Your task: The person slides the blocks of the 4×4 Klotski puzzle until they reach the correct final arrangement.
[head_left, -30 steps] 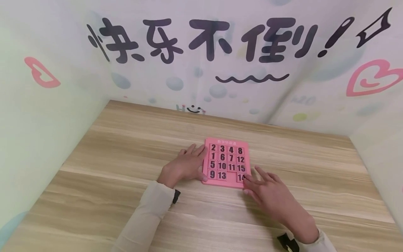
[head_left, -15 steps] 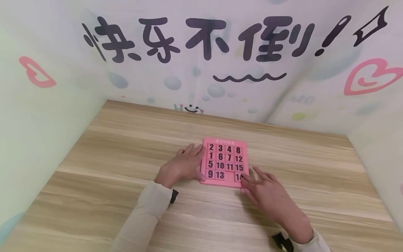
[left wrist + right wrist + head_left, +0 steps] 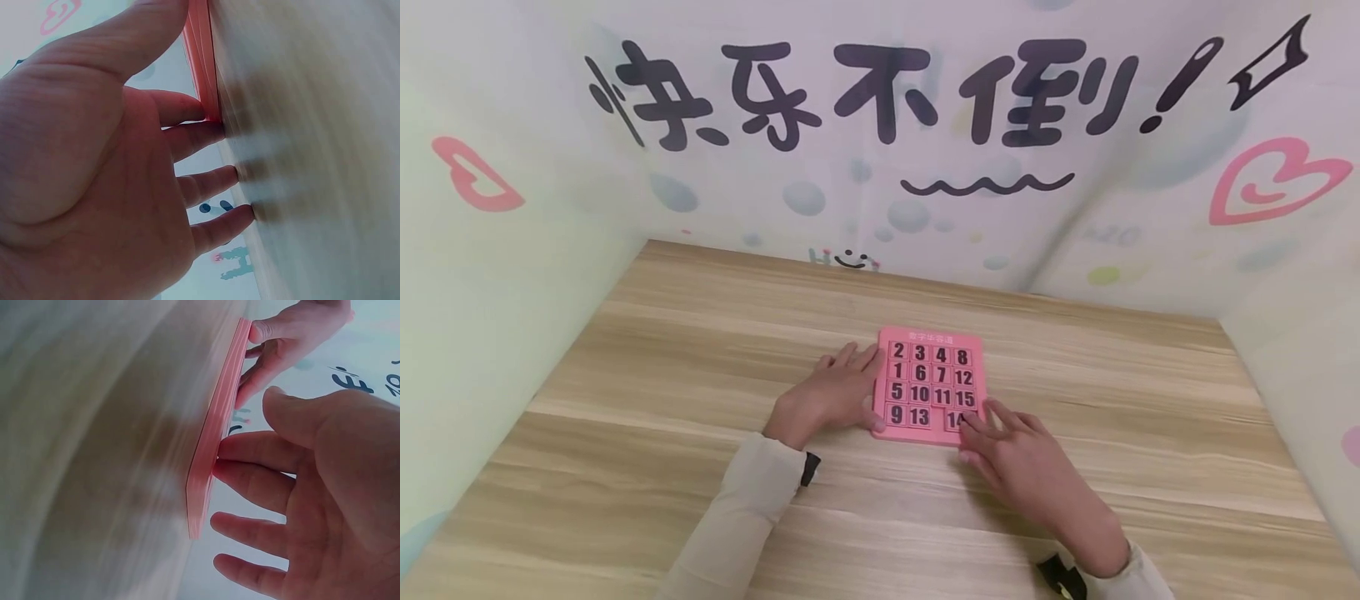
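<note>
A pink sliding number puzzle lies flat on the table, its black-numbered tiles in a frame. My left hand steadies its left side, the thumb at the lower left corner. In the left wrist view, the index and middle fingertips are at the puzzle's edge and the other two touch the tabletop. With extended fingers, my right hand presses the tile marked 14 in the bottom row; a fingertip covers part of it. A narrow gap separates this tile from the 13 tile. In the right wrist view the thumb stands off the puzzle.
The wood-grain table extends around the puzzle on all sides. A white printed backdrop with large black characters rises behind it, and pale walls close off both sides. Black straps circle the wrists over light sleeves.
The 14 tile has slid left from under the 15 tile, narrowing the gap beside 13, and my right fingers moved with it. My left hand stays at the puzzle's edge. The head view shifts slightly.
</note>
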The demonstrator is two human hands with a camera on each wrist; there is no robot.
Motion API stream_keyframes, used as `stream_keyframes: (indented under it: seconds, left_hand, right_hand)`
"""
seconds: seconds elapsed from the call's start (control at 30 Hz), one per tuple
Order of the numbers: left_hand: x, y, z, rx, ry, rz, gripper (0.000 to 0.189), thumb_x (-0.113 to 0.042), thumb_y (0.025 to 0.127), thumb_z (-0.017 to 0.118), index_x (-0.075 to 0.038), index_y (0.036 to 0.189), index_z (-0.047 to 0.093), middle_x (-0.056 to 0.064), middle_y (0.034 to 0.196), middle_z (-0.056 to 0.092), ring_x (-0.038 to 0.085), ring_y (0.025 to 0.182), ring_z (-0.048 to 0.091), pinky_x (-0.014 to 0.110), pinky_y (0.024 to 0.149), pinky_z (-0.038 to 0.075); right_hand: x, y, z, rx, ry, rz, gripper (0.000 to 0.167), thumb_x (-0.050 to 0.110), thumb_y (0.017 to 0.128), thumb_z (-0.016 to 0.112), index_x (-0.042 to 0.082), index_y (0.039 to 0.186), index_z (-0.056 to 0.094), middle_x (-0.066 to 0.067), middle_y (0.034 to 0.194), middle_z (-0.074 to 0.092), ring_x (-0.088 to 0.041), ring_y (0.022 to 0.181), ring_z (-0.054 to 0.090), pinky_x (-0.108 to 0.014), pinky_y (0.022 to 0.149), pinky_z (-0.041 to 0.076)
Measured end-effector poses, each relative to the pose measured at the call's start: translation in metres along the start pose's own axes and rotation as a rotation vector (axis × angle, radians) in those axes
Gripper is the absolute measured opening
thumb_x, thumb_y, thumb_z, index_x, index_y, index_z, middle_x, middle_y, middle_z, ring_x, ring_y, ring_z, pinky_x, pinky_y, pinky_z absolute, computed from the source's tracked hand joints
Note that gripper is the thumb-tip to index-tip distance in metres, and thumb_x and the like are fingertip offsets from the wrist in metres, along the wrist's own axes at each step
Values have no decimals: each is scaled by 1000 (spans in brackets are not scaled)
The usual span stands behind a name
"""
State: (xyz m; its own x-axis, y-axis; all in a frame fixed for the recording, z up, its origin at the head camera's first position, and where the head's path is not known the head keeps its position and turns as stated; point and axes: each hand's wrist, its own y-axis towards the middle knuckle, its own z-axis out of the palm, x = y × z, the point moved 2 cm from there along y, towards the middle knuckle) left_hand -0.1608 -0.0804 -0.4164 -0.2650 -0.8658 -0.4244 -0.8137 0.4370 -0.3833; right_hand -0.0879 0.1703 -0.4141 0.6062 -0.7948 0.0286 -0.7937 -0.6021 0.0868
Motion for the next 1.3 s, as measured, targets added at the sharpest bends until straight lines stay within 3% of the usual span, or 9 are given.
stream_keyframes:
  seconds: [1.3]
  left_hand:
    - [0,0,-1,3,-9,16,103,-43,85,76,-8,159,13,7,168,6,35,154,-2,56,123,7]
  right_hand:
    - [14,3,6,87,-5,19,54,50,97,57,13,136,62,-5,143,57,-38,137,46,-56,106,44]
